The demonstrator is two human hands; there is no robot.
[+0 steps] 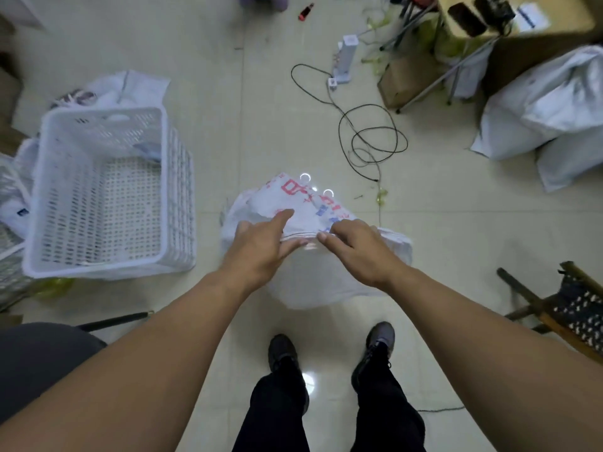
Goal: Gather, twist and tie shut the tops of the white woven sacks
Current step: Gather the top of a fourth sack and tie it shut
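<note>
A glossy cream tiled floor [248, 102] carries everything. A white woven sack [303, 203] printed in red and blue stands at its middle, just beyond a pair of dark shoes [282, 350]. To the left sits a white perforated plastic crate [179, 197]. Further back a thin black cable [378, 128] lies in loose coils near a white power strip [346, 60]. A brown cardboard box [404, 79] and two stuffed white sacks [548, 102] lie at the right, with a wooden stool [577, 301] nearer.

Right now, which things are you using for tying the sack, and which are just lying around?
In use: sack, left hand and right hand holding its top edge.
Lying about: white basket, power strip, wooden stool.
</note>
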